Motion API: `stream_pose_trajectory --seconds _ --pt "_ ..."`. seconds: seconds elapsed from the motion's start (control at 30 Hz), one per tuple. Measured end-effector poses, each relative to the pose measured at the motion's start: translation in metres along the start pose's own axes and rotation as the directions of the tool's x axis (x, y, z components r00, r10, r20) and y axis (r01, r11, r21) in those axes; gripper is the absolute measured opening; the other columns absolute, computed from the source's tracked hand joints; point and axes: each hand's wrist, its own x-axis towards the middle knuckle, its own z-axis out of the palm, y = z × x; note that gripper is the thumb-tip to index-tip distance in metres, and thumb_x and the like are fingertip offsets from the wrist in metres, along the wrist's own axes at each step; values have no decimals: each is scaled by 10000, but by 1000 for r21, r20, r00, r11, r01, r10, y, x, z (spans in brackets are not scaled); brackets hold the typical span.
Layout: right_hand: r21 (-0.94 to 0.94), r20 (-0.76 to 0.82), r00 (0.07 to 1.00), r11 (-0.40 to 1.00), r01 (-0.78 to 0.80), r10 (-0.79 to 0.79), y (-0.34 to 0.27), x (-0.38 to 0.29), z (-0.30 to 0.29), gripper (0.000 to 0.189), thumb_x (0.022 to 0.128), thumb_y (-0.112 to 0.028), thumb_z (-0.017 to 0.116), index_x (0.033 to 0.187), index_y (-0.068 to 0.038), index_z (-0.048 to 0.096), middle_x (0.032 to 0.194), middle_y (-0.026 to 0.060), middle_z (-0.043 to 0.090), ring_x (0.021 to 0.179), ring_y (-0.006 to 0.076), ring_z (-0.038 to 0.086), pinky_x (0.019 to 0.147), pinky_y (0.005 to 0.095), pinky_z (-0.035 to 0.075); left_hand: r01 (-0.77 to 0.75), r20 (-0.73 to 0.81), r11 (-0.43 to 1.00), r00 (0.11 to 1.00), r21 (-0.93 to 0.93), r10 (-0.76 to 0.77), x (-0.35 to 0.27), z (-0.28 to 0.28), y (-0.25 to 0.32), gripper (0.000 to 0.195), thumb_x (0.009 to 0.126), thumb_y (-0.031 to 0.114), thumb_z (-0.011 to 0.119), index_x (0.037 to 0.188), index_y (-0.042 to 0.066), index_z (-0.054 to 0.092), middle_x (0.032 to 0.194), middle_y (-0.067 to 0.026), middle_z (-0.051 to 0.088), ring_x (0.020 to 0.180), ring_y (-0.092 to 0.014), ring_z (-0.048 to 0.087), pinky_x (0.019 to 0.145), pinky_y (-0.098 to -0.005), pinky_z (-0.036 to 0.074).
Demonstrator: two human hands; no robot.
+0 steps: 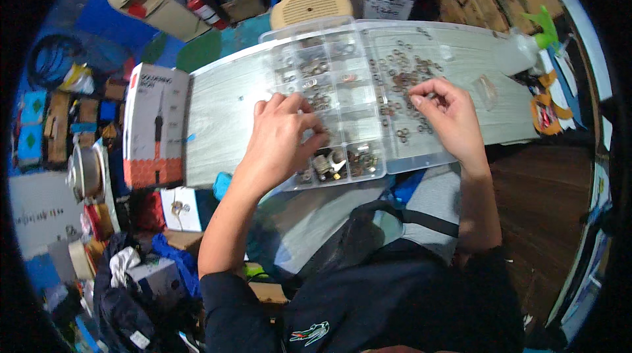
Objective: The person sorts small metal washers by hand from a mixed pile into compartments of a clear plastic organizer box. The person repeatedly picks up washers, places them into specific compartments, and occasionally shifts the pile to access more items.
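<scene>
A clear plastic compartment organizer lies open on the pale table before me. Small metal rings or nuts sit in several of its compartments, and mixed hardware fills a near one. To the right its clear lid lies flat, with many loose small rings scattered over it. My left hand is above the organizer's left side, fingers curled; its fingertips are partly hidden. Over the lid, my right hand brings thumb and forefinger together beside the loose rings. Whether either hand holds a small piece is not clear.
A soldering iron box stands at the table's left end. At the right are a small clear plastic bag, a spray bottle with a green trigger and an orange pouch. A beige plastic stool stands beyond the table.
</scene>
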Motion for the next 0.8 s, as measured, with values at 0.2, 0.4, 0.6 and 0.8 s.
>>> stream_pose_trajectory --seconds 0.2,0.4,0.6,0.8 --pt "-194 -128 991 980 -54 29 28 13 -36 158 872 -42 702 1024 -12 735 867 8 681 670 60 491 633 230 424 13 -122 999 992 35 -9 17 -6 14 187 752 201 826 913 126 768 965 -39 649 955 -266 573 870 -410 398" --pt "-348 -52 997 935 -65 50 35 6 -36 193 832 -42 737 1023 -11 733 883 52 680 675 100 533 635 255 451 -148 -165 989 976 -18 143 67 4 27 181 789 158 782 965 119 758 999 -55 652 978 -278 574 870 -433 397" --pt "-347 -100 995 938 -7 -29 41 15 -33 240 816 -65 755 1046 -12 717 916 86 666 685 158 568 655 303 486 -216 -45 975 975 55 219 129 35 38 314 785 302 805 1047 136 754 1093 -79 686 1062 -314 593 940 -454 411" --pt "-390 5 981 903 181 -194 49 48 -20 284 780 -55 767 1053 -18 699 921 113 663 767 256 626 708 359 507 -196 171 972 970 133 172 159 54 42 360 720 346 840 1008 149 752 1071 -92 706 1072 -333 615 922 -477 428"
